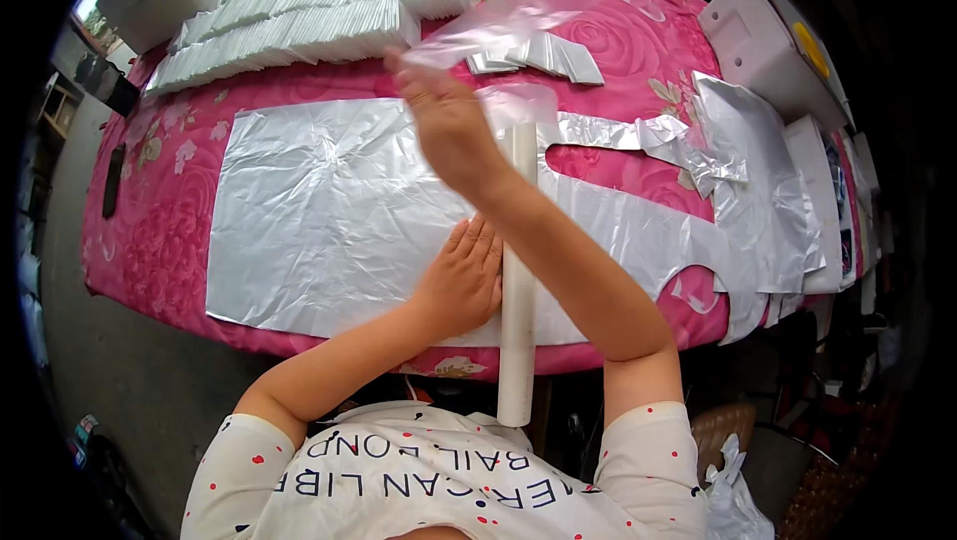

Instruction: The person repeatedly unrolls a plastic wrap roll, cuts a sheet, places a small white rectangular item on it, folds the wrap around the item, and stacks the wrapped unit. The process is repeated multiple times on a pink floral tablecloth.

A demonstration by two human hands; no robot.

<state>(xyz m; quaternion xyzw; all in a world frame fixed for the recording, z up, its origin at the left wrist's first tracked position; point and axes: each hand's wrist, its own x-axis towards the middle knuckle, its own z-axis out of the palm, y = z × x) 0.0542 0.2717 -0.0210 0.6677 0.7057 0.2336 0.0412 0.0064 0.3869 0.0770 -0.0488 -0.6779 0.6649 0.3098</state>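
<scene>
Silvery vest-handled plastic bag (309,211) spread flat along the near edge of the pink-clothed table (150,251), a white tube (518,331) lying across it.
The person's left hand (461,286) lies flat on the bag, fingers together, against the tube, which juts past the near edge; the blurred right hand (447,116), raised above, grasps clear plastic film (498,26) before folded silvery packets (309,26) near the far-left edge.
</scene>
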